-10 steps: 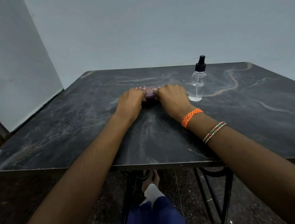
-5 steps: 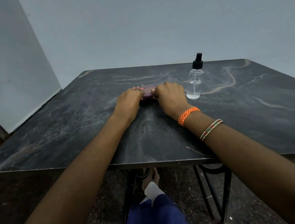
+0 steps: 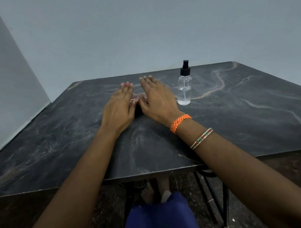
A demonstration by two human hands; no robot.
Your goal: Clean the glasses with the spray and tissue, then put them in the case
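Observation:
A purple glasses case [image 3: 139, 98] with white lettering lies in the middle of the dark marble table [image 3: 232, 120], mostly hidden between my hands. My left hand [image 3: 120, 106] lies over its left part with fingers stretched forward. Over the case's right part lies my right hand [image 3: 156, 98], fingers also straight, its thumb near the lettering. A clear spray bottle [image 3: 184, 88] with a black pump top stands upright just right of my right hand. No glasses or tissue are visible.
Pale walls stand close behind the table and along its left side. The table's front edge [image 3: 149, 173] runs across below my forearms. Black metal table legs [image 3: 217, 197] and a dark speckled floor show underneath, with my blue-clad knee [image 3: 161, 216].
Both hands were curled round the case; their fingers have since straightened and spread forward above it. The view has shifted, so the table sits lower in the frame.

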